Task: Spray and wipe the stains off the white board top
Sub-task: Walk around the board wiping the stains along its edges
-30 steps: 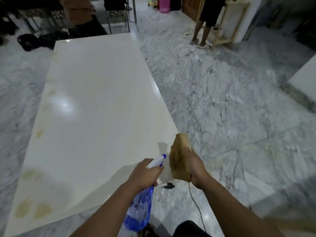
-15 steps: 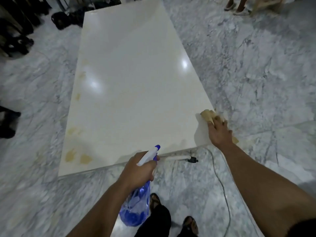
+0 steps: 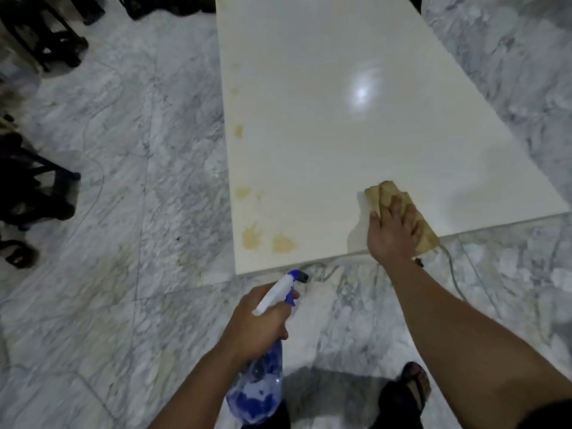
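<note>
Your white board top [image 3: 325, 72] lies on the marble floor [image 3: 108, 212]; tan stains [image 3: 267, 239] cluster along its left edge, near corner.

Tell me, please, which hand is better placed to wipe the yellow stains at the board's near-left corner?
Right hand: it presses the cloth flat on the board, beside the stains. Left hand grips the spray bottle.

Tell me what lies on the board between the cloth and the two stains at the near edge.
Head view: bare white board between the cloth and the stains.
</note>
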